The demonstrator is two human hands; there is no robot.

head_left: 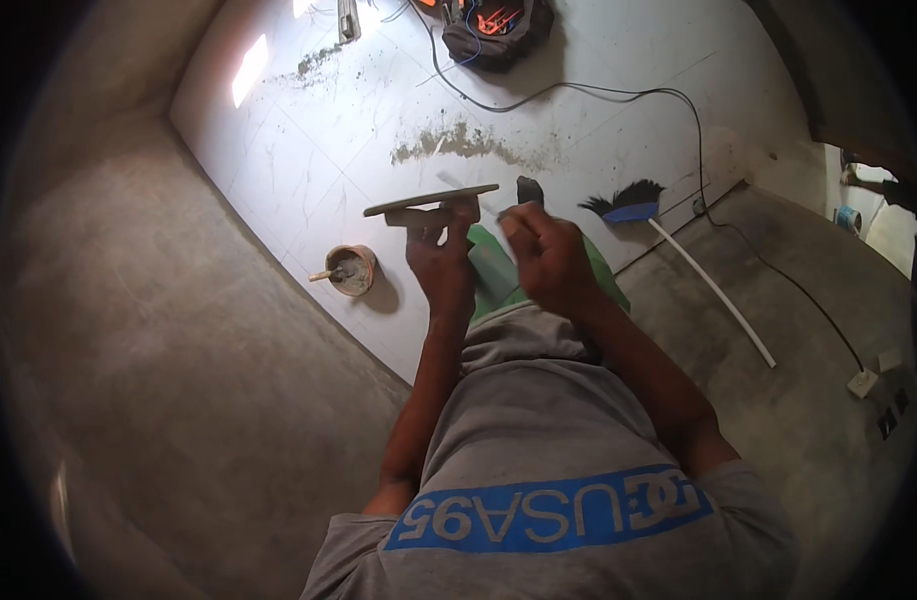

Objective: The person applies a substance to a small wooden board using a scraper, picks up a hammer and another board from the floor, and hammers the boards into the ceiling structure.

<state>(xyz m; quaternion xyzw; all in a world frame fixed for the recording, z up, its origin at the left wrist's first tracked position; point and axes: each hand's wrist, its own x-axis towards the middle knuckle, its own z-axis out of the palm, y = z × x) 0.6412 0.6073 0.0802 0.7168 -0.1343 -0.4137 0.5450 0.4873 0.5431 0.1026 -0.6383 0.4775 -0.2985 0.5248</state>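
Note:
My left hand (442,268) is closed around the handle of a plastering float (433,202), held with its flat board uppermost and slightly tilted. Just right of it, my right hand (551,258) is closed. A thin, pale, blade-like tool (460,184) reaches from its fingers toward the float, smeared by motion. Whether it touches the board I cannot tell. Below and left of the float, a small round tub (352,271) of grey paste stands on the white tiles, a light-coloured handle sticking out over its rim.
A broom (633,205) with black bristles and a white stick lies at right. Black cable (578,87) runs across the tiles to a socket box (862,383). A dark tool bag (498,35) sits at the far side. Grey debris (458,143) marks the floor. Another person's arm (863,182) shows at the right.

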